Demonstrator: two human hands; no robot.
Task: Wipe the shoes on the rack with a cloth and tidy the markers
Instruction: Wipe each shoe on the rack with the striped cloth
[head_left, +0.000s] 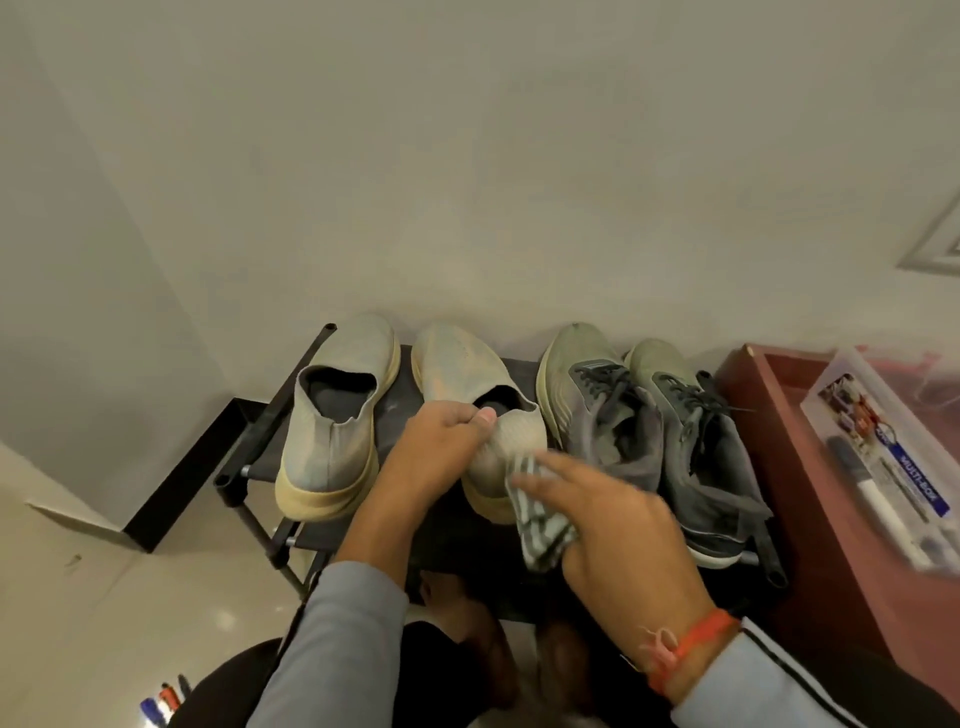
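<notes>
Two pale grey slip-on shoes and two grey-green laced sneakers stand on a black rack (249, 470). My left hand (441, 447) grips the heel collar of the second slip-on shoe (462, 364). My right hand (618, 525) holds a grey striped cloth (540, 525) against that shoe's heel. The first slip-on shoe (337, 415) stands to the left. The laced sneakers (608, 415) (701, 441) stand to the right. Several markers (163, 701) lie on the floor at bottom left. Another marker (862, 483) lies on a clear plastic box (883, 462).
A reddish-brown cabinet (779, 426) stands right of the rack and carries the plastic box. A plain wall rises behind the rack. Glossy floor tiles (130, 597) and a black skirting strip (182, 467) lie to the left. A lower rack shelf shows beneath my arms.
</notes>
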